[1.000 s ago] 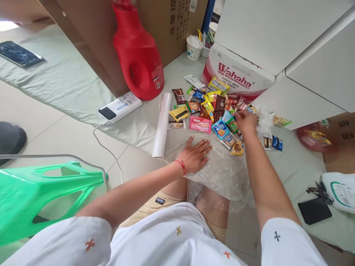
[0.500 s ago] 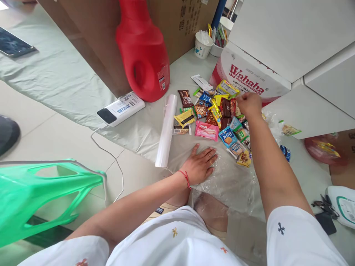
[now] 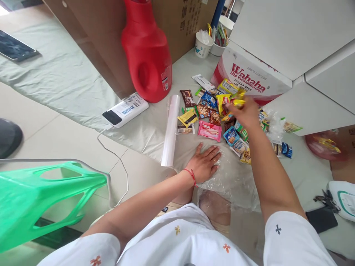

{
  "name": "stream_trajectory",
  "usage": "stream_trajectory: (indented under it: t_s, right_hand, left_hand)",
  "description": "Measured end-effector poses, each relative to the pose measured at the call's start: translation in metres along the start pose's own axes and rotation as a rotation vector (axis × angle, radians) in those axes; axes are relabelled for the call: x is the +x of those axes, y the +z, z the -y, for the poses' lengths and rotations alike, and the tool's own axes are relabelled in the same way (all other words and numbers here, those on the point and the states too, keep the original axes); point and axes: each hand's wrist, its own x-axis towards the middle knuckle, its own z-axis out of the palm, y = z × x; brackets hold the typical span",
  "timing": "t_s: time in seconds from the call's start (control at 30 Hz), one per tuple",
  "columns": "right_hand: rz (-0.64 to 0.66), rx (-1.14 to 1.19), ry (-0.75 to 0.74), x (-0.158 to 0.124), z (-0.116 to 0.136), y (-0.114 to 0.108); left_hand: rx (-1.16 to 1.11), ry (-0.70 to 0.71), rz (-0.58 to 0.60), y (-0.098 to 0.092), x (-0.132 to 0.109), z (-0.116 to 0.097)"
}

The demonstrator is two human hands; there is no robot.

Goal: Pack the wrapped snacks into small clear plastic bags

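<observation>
My left hand [image 3: 203, 162] lies flat, fingers spread, on clear plastic film [image 3: 235, 188] at the front edge of the cloth-covered table. Over the pile of small wrapped snacks, my right hand [image 3: 247, 113] is closed on yellow snack packets [image 3: 239, 99], blurred and partly hidden by the fingers. A pink wafer packet [image 3: 210, 131] lies just beyond my left hand. Around it are a brown cocoa packet [image 3: 188, 98], a yellow packet with a dark band [image 3: 188, 118] and a blue biscuit packet [image 3: 231, 136]. The white plastic roll [image 3: 170, 131] rests left of the pile.
Behind stand a red jug [image 3: 151, 62], a paper cup [image 3: 203, 45] and a Wahaha carton [image 3: 249, 75]. A white power bank [image 3: 127, 110] trails a cable at left, above a green stool [image 3: 50, 195]. Keys [image 3: 326, 202] and a black wallet-like item [image 3: 321, 219] lie at right.
My right hand has shifted slightly left and toward me, and yellow packets now show in its fingers. Dark brown packets no longer show in the middle of the pile. My left hand stays flat.
</observation>
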Motion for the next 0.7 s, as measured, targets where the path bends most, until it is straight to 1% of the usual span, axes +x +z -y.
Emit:
stream_trajectory:
  t_s: [0.03, 0.07, 0.1, 0.13, 0.17, 0.2, 0.23, 0.27, 0.3, 0.37, 0.43, 0.5, 0.57, 0.6, 0.63, 0.7]
  right_hand:
    - [-0.085, 0.063, 0.098, -0.014, -0.005, -0.021]
    - [-0.123, 0.127, 0.167, -0.03, -0.011, -0.042]
    - [-0.087, 0.172, 0.205, -0.048, -0.016, -0.061]
    - [0.033, 0.194, 0.222, -0.067, -0.02, -0.076]
    - [0.206, 0.173, 0.211, -0.087, -0.024, -0.087]
    - [0.385, 0.114, 0.173, -0.106, -0.025, -0.092]
    - [0.524, 0.028, 0.121, -0.126, -0.024, -0.091]
    - [0.631, -0.066, 0.067, -0.144, -0.021, -0.084]
    - [0.705, -0.16, 0.021, -0.161, -0.016, -0.074]
    - [0.801, -0.29, -0.028, -0.187, -0.002, -0.049]
    - [0.82, -0.32, -0.04, -0.202, 0.008, -0.029]
    - [0.791, -0.226, -0.065, -0.2, 0.006, -0.022]
    - [0.699, -0.069, -0.053, -0.181, -0.011, -0.026]
    - [0.623, -0.01, -0.017, -0.165, -0.022, -0.029]
    - [0.514, 0.007, 0.064, -0.145, -0.035, -0.032]
    - [0.289, -0.108, 0.255, -0.098, -0.059, -0.03]
  left_hand:
    - [0.007, -0.009, -0.001, 0.0, 0.0, 0.0]
    - [0.013, -0.019, -0.001, 0.0, 0.001, -0.001]
    - [0.018, -0.027, 0.001, -0.001, 0.001, -0.001]
    - [0.023, -0.033, 0.003, -0.001, 0.002, -0.001]
    - [0.027, -0.035, 0.005, -0.001, 0.002, -0.001]
    - [0.031, -0.035, 0.006, -0.001, 0.002, -0.001]
    - [0.036, -0.034, 0.005, -0.001, 0.002, -0.002]
    - [0.042, -0.033, 0.002, -0.001, 0.002, -0.002]
    - [0.049, -0.032, -0.002, -0.002, 0.002, -0.002]
    - [0.064, -0.034, -0.01, -0.002, 0.002, -0.002]
    - [0.079, -0.042, -0.018, -0.003, 0.002, -0.002]
    - [0.089, -0.052, -0.025, -0.003, 0.002, -0.002]
    - [0.092, -0.056, -0.025, -0.004, 0.002, -0.002]
    - [0.094, -0.057, -0.022, -0.004, 0.002, -0.002]
    - [0.097, -0.058, -0.018, -0.004, 0.002, -0.002]
    - [0.11, -0.064, -0.01, -0.004, 0.003, -0.002]
